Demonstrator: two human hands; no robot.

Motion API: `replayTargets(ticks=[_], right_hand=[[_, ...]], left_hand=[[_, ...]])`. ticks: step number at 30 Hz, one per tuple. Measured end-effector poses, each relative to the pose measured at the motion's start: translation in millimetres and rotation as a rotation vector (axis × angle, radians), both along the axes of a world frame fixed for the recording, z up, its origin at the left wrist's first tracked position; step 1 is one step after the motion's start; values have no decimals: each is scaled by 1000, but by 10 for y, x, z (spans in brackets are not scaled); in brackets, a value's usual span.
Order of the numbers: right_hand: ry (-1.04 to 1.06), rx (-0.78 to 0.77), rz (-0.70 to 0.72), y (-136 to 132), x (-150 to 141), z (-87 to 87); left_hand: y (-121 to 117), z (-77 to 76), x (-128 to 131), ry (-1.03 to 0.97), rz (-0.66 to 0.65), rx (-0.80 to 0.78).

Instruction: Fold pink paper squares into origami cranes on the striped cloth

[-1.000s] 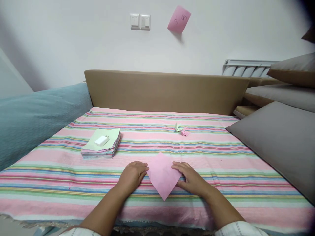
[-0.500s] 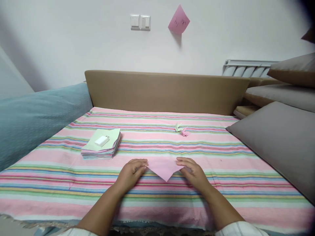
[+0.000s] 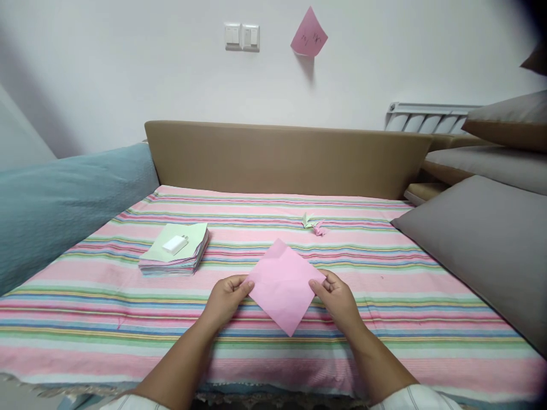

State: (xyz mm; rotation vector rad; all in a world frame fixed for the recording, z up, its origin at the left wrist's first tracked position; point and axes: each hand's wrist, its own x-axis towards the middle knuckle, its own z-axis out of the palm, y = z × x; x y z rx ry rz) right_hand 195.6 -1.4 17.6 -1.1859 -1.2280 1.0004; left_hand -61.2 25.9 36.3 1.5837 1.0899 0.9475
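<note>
Found stack on cloth, with charger on top. Right of stack: observed left hand pinching left corner of sheet, thumb uppermost. Confirmed sheet spread open, right of stack and nearer viewer. Farther right of stack: noted paper figures, then right hand pinching sheet's right corner.

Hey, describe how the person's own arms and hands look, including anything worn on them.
Both left hand and right hand are ungloved, with no watch visible. Forearms are bare; the left sleeve and right sleeve are whitish with thin dark lines.
</note>
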Motion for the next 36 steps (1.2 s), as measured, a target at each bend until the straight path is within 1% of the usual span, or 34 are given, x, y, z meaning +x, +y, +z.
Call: replayTargets(ticks=[2, 4, 7, 8, 11, 12, 13, 15, 17, 19, 20, 25, 31, 36], right_hand=[[-102, -36, -22, 26, -14, -38], [-248, -72, -61, 49, -12, -88], [-440, -88, -108, 82, 8, -174], [-496, -57, -132, 90, 14, -198], [-717, 126, -235, 88, 0, -237], [-791, 184, -246, 76, -21, -237], [-850, 227, -229, 57, -52, -232], [-929, 306, -98, 10, -138, -217], [-971, 374, 31, -36, -237, -206], [-996, 396, 105, -64, -325, -207], [-1005, 389, 117, -69, -358, -212], [-1030, 322, 138, -53, -418, -225], [-1055, 286, 142, -47, -431, -212], [-1069, 268, 147, -42, -444, -208]], left_hand=[[17, -55, 5, 113, 26, 34], [27, -93, 18, 237, 54, 71], [34, -111, 53, 401, 101, 118], [36, -111, 65, 440, 113, 130], [44, -112, 94, 498, 136, 146], [47, -114, 100, 501, 138, 147], [51, -119, 103, 502, 140, 145], [59, -130, 106, 501, 142, 141], [67, -142, 105, 501, 153, 136], [74, -153, 102, 495, 168, 135], [77, -159, 99, 491, 172, 138], [82, -204, 98, 406, 136, 143], [80, -273, 129, 249, 158, 38], [56, -276, 146, 161, 145, -4]])
